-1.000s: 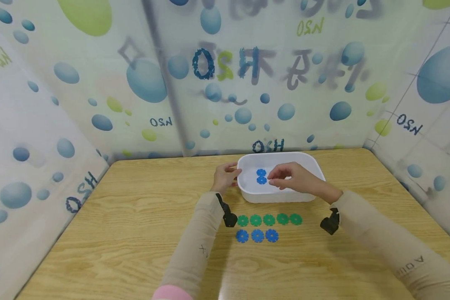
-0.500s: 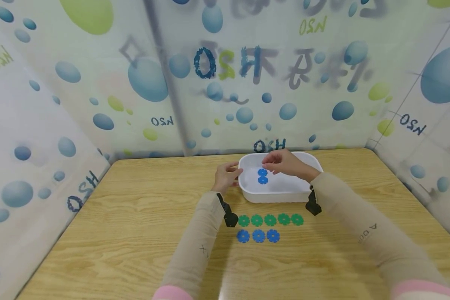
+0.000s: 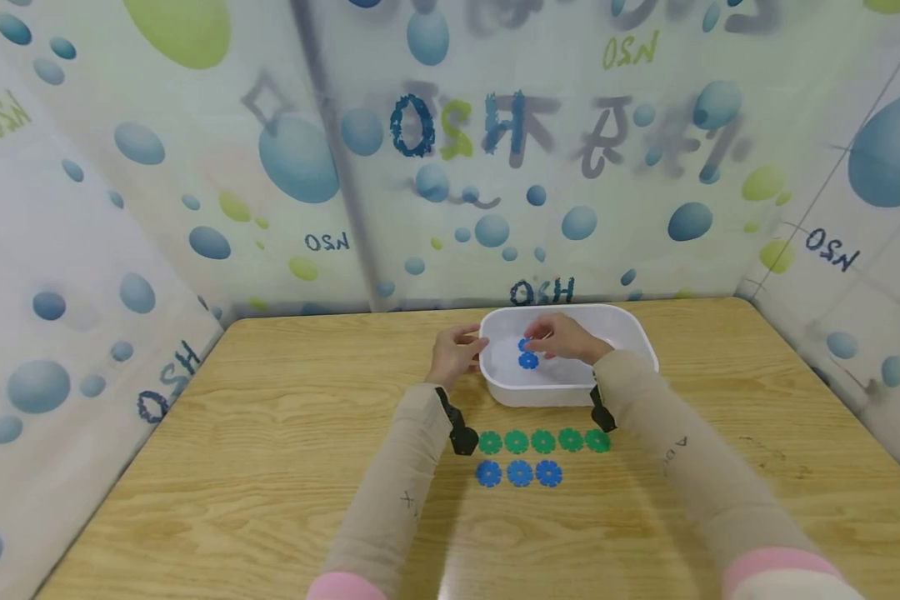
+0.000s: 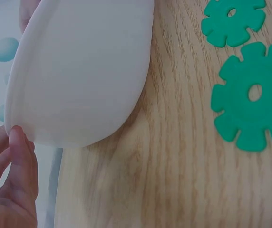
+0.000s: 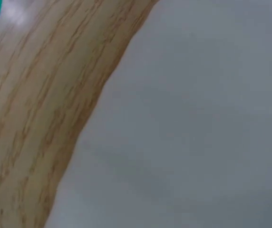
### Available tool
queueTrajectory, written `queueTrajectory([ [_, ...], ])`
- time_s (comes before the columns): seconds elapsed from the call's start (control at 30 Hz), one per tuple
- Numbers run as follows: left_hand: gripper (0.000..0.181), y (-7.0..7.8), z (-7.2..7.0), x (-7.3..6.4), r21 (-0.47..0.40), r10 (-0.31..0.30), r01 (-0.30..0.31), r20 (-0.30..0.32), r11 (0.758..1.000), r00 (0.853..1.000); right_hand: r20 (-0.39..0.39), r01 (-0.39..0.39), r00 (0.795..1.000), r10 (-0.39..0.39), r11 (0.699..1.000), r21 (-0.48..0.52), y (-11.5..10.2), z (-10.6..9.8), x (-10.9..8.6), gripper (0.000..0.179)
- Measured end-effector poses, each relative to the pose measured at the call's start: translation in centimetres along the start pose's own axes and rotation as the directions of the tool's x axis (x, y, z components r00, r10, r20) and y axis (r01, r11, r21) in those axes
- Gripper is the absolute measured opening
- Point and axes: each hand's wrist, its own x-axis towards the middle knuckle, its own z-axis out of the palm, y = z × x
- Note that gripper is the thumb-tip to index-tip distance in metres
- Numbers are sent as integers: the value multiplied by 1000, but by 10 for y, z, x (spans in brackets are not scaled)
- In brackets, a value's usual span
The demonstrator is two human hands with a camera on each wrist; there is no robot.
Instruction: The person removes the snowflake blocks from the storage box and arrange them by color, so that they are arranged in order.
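My left hand [image 3: 452, 353] holds the left end of a white plastic basin [image 3: 585, 397], thumb at its rim [image 4: 13, 97]. Inside the basin two blue snowflake building discs lie one behind the other. My right hand [image 3: 566, 337] reaches in over them. Its fingertips partly cover the rear blue disc [image 3: 522, 343], while the front blue disc [image 3: 528, 361] shows beside them. Whether the fingers pinch the rear disc cannot be seen. The right wrist view shows only the basin's blurred wall [image 5: 183, 123] and wood, with the hand out of sight.
On the wooden table [image 3: 307, 417], a row of several green snowflake discs [image 3: 543, 442] lies in front of the basin. Nearer me is a row of three blue discs [image 3: 520, 473]. A patterned wall covering [image 3: 450, 200] stands directly behind the table.
My right hand rose and moved toward the back of the basin, then came down over the rear blue disc. The left hand stays on the basin; the rows of discs look unchanged.
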Motion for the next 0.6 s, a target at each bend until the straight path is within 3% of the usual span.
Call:
queueTrajectory([
  [0.2,36,-1,0,0,4,-7,7,-2,1000,1000,32,-69,997,70,997,-31,4,3,5,32],
  [0.6,36,-2,-1,1,6,8,-8,-5,1000,1000,65,-78,995,80,996,-37,10,7,12,32],
])
